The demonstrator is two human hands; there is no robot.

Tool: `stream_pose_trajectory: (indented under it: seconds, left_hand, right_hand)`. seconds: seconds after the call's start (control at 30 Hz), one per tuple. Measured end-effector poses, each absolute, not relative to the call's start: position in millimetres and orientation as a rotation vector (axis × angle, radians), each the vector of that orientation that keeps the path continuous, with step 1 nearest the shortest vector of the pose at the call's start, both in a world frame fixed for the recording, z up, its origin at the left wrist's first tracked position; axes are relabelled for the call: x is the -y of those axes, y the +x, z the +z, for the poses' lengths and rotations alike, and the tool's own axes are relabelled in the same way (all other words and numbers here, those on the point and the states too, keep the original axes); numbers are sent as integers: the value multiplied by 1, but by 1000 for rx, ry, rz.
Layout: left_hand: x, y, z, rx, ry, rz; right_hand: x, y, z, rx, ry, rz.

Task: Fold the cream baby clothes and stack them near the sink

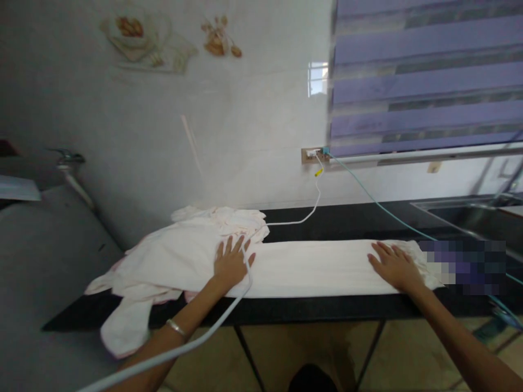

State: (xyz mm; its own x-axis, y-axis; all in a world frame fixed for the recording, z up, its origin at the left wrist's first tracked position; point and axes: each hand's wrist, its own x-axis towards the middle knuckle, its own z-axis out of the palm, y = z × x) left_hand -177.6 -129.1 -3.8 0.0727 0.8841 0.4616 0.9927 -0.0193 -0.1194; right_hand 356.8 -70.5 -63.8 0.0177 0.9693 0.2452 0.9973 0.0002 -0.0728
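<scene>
From where I stand, both of the person's hands lie palm down on a long white cloth (310,269) spread along a black countertop (302,311). The left hand (229,267) is opened out, its fingers fanned and pointing to the far side, the thumb held off to the right; it grasps nothing and simply presses on the fabric where the smooth strip meets a loose, rumpled heap (167,261) of white cloth. That heap fills the left end of the counter, and one fold of it hangs over the near edge.

The right hand (395,267) is also unclenched, fingers parted and thumb angled left, resting flat near the right end of the strip, just beside where the fabric crumples. Nothing is pinched in it that I can see. Between the two hands the cloth runs flat and straight. What lies just past its right end is blurred out, so I cannot tell.

A bracelet (175,326) circles the left wrist. A white cord (223,317) passes by the left thumb and runs to a wall socket (304,157) on the far side; whether it touches the hand I cannot tell. A sink (476,220) sits at the far right.
</scene>
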Motion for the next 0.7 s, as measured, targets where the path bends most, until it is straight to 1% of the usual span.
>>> stream_pose_trajectory:
  seconds: [0.27,0.43,0.53,0.6,0.7]
  left_hand:
    - [130,-284,35,1941,-1758,-283]
    - [132,-328,41,1869,-1761,-302]
    - [131,-348,41,1843,-1749,-378]
    - [128,-359,43,1876,-1705,-425]
    - [120,-375,47,1956,-1687,-392]
  right_hand:
    - [68,362,-71,2057,-2046,-204]
    - [68,362,-71,2072,-2050,-206]
    - [68,364,-71,2075,-2054,-208]
    - [67,366,-73,2080,-2051,-215]
    - [66,369,-75,2093,-2040,-237]
